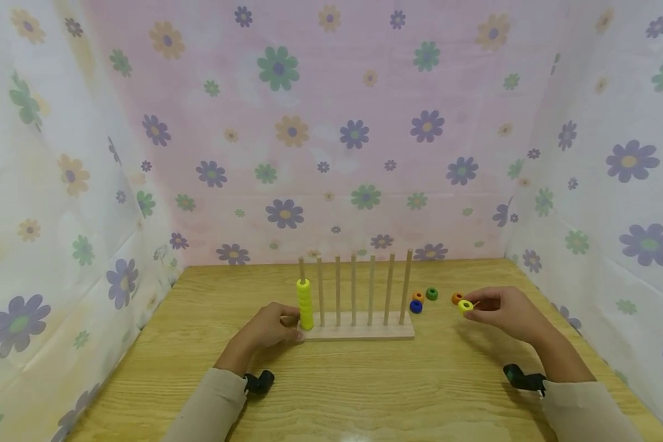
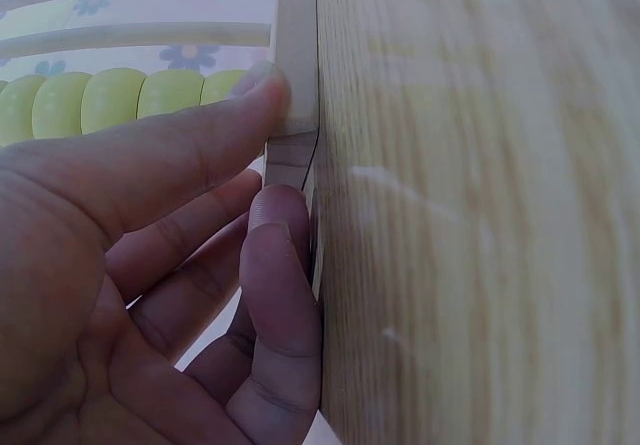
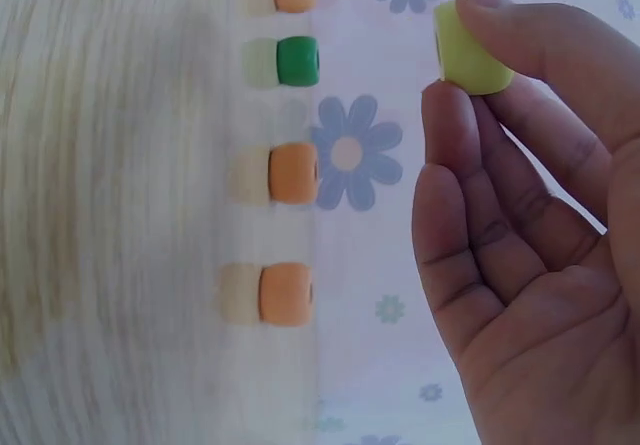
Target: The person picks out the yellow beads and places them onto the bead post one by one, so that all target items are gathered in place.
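Observation:
A wooden peg stand (image 1: 359,333) with a row of upright pegs is on the table. Several yellow beads (image 1: 305,307) are stacked on its leftmost peg. My left hand (image 1: 271,325) holds the left end of the base, thumb along its edge and fingers curled against the end in the left wrist view. Off to the right, my right hand (image 1: 503,312) pinches a single yellow bead (image 3: 472,55) between thumb and fingertips, raised above the table. The bead's hole shows in the head view. The other pegs, to the right of the stack, are bare.
Right of the stand lie a blue bead (image 1: 416,306), an orange bead (image 1: 418,297) and a green bead (image 1: 431,293). More orange beads (image 3: 286,294) sit near my right hand. Flowered cloth (image 1: 331,184) surrounds the wooden table (image 1: 359,387) at the back and sides.

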### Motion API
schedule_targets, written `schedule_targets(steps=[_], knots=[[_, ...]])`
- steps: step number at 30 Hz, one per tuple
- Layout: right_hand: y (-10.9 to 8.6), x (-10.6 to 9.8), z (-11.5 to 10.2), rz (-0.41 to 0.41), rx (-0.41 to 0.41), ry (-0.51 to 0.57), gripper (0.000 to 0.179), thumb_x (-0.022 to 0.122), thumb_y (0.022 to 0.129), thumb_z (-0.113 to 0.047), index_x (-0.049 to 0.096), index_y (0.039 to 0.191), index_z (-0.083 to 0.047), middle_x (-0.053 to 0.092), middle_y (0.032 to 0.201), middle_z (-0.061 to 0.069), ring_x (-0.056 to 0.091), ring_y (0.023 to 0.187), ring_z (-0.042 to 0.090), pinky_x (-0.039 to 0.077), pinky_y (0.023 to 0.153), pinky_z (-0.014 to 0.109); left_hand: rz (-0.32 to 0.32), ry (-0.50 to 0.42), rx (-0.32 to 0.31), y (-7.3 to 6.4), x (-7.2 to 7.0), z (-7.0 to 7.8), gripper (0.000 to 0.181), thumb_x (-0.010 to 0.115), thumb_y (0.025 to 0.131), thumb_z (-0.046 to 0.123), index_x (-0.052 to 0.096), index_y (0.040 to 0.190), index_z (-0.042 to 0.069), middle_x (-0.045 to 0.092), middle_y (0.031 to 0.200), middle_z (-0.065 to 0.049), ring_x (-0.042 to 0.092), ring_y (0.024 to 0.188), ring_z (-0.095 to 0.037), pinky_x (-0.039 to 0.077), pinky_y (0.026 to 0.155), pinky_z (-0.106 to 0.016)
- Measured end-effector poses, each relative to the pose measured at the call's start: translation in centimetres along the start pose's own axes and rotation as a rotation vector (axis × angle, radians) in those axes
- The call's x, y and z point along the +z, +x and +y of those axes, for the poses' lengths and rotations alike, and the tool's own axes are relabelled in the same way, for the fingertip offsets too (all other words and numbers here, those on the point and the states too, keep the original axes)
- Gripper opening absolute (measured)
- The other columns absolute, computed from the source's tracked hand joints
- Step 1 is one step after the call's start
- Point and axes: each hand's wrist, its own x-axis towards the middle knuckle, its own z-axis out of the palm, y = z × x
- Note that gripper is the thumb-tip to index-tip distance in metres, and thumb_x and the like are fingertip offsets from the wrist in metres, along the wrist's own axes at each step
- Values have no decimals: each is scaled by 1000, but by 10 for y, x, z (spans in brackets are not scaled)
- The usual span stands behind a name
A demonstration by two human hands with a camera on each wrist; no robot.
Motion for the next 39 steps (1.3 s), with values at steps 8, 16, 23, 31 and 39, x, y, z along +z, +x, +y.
schedule_targets(steps=[8, 16, 23, 31, 39], knots=[[3, -5, -10, 51, -53, -37, 36, 79, 93, -33, 76, 123, -13, 76, 105, 4, 72, 85, 8, 61, 71, 27, -15, -35, -1, 0, -1, -1, 51, 85, 87, 20, 71, 136, 20, 62, 146, -12, 65, 121, -38, 61, 81, -39], [6, -11, -25, 91, -103, -10, 39, 77, 95, -25, 72, 130, -7, 75, 107, 10, 72, 84, 7, 61, 67, 29, -6, -25, -5, -3, -1, 1, 51, 87, 86, 19, 72, 134, 18, 62, 145, -12, 60, 130, -43, 59, 92, -50], [12, -11, -39, 128, -193, 7, 34, 77, 95, -16, 73, 128, -8, 74, 109, 11, 72, 86, 5, 61, 69, 27, -10, -10, 15, -3, 1, 1, 50, 87, 86, 20, 72, 133, 19, 63, 144, -11, 57, 133, -45, 52, 104, -59], [21, -10, -51, 133, -187, 24, 33, 77, 96, -22, 74, 127, -11, 77, 106, 7, 75, 88, 13, 61, 71, 26, -5, -11, 6, -1, 0, 0, 51, 87, 85, 20, 72, 134, 18, 64, 143, -10, 59, 131, -43, 58, 96, -51], [24, -8, -73, 204, -171, 33, 29, 81, 92, -28, 77, 119, -18, 78, 104, 4, 74, 86, 9, 61, 69, 26, -4, -4, 16, 0, -1, 1, 51, 87, 85, 20, 72, 134, 18, 63, 144, -11, 56, 134, -44, 53, 102, -57]])
